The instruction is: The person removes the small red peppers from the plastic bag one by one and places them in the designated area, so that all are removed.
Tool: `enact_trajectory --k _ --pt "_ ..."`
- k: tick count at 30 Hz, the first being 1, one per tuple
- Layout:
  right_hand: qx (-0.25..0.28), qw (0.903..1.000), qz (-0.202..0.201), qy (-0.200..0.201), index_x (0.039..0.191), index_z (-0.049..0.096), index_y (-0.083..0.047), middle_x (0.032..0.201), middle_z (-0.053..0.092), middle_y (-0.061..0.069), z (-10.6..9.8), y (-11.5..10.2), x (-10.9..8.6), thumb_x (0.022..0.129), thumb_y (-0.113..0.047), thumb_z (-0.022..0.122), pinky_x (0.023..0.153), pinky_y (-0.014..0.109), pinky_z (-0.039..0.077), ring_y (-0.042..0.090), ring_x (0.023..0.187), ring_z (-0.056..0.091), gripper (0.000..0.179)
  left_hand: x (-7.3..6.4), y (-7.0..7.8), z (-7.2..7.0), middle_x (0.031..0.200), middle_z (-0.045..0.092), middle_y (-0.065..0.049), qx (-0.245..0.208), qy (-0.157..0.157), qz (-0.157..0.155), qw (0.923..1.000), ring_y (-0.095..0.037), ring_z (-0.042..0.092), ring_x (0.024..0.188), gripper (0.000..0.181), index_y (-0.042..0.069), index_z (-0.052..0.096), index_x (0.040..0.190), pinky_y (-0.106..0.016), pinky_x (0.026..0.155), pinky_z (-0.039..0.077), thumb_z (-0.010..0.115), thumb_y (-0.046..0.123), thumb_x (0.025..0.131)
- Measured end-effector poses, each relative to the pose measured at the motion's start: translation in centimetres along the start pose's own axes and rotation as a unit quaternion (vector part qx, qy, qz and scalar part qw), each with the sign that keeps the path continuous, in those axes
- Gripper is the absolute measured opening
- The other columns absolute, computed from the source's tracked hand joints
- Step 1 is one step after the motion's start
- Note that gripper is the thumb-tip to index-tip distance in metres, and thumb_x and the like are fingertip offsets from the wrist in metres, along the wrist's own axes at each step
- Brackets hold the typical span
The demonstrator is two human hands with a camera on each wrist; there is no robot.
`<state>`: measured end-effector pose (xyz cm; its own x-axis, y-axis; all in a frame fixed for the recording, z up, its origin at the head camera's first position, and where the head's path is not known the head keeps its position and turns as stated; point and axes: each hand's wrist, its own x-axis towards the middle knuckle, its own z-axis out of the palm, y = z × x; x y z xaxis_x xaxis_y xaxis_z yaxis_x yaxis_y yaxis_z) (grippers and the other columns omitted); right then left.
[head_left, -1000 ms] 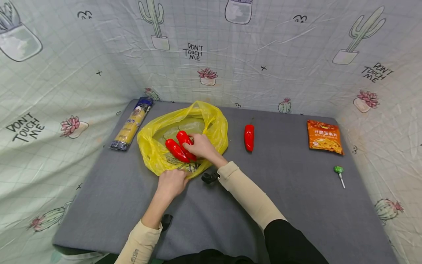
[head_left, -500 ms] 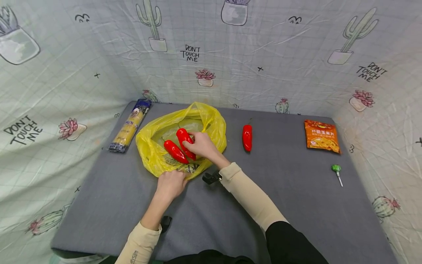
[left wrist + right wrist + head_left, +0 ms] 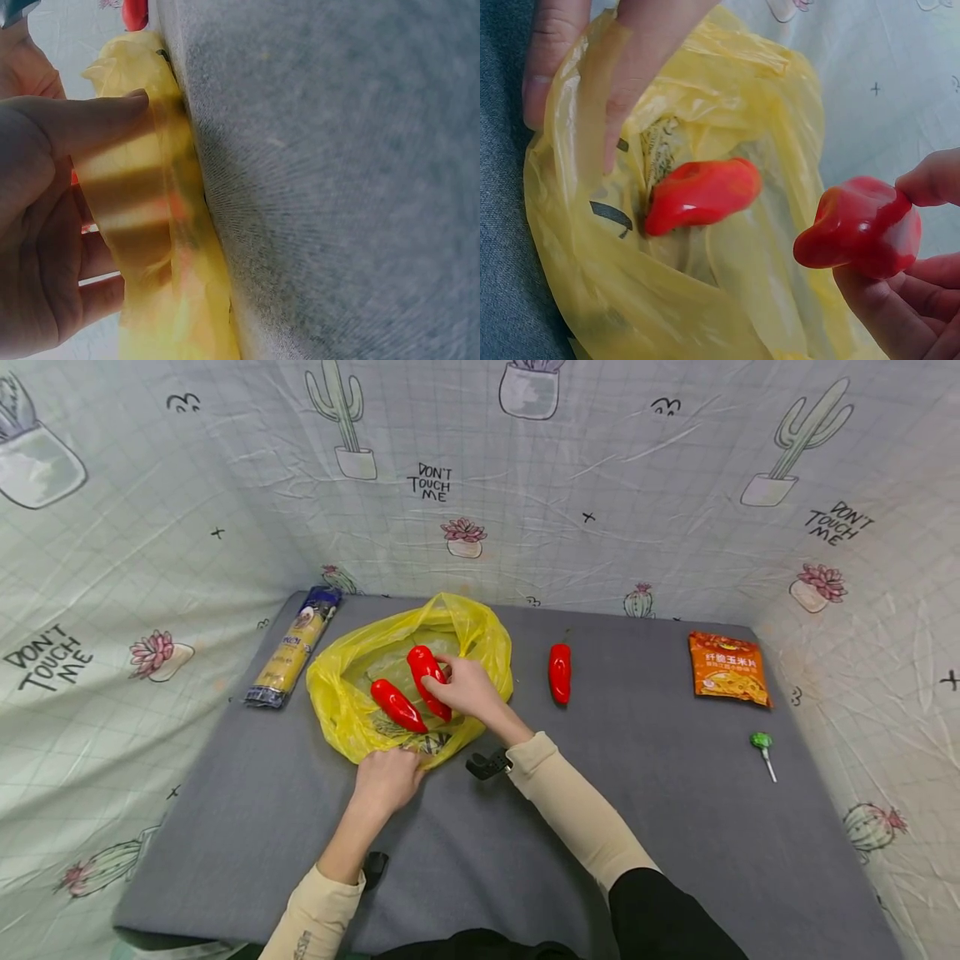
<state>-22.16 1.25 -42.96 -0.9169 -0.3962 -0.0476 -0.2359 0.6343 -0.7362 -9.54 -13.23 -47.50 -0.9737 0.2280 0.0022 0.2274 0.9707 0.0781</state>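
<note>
On the gray-covered table (image 3: 675, 793) sat an open yellow plastic bag (image 3: 491, 639), its bottom contents hard to make out. The left hand (image 3: 387, 781) pinched its near rim, fingertips hidden behind film. The right hand (image 3: 472, 689) pinched 1 red pepper (image 3: 427, 681) over the opening, partly covering it; 1 second pepper (image 3: 399, 706) lay inside.

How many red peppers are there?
3. One pepper is held in the right hand over the yellow bag; a second pepper lies in that bag; a third pepper lies on the grey table. More might hide in the bag's folds.
</note>
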Motion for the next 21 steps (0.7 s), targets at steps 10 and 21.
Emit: enact_trajectory --k 10,21 --pt "0.015 0.9995 -0.002 0.026 0.142 0.053 -0.008 0.101 0.073 0.011 -1.5 0.6 -0.5 0.093 -0.037 0.062 0.054 0.024 0.052 0.016 0.07 0.068 0.058 0.1 0.0 -0.2 0.082 0.073 -0.005 -0.003 0.008 0.004 1.0 -0.029 0.068 0.065 0.016 0.024 0.08 0.102 -0.04 0.054 0.049 0.073 0.027 0.088" --pt "0.018 0.9988 0.013 0.044 0.141 0.054 -0.009 0.104 0.074 0.01 -2.3 1.2 -1.0 0.093 -0.038 0.063 0.062 0.025 0.053 0.018 0.081 0.069 0.057 -0.1 -0.1 -0.1 0.089 0.076 -0.006 -0.005 0.009 0.006 0.9999 -0.029 0.069 0.067 0.018 0.025 0.079 0.106 -0.041 0.054 0.049 0.074 0.027 0.088"
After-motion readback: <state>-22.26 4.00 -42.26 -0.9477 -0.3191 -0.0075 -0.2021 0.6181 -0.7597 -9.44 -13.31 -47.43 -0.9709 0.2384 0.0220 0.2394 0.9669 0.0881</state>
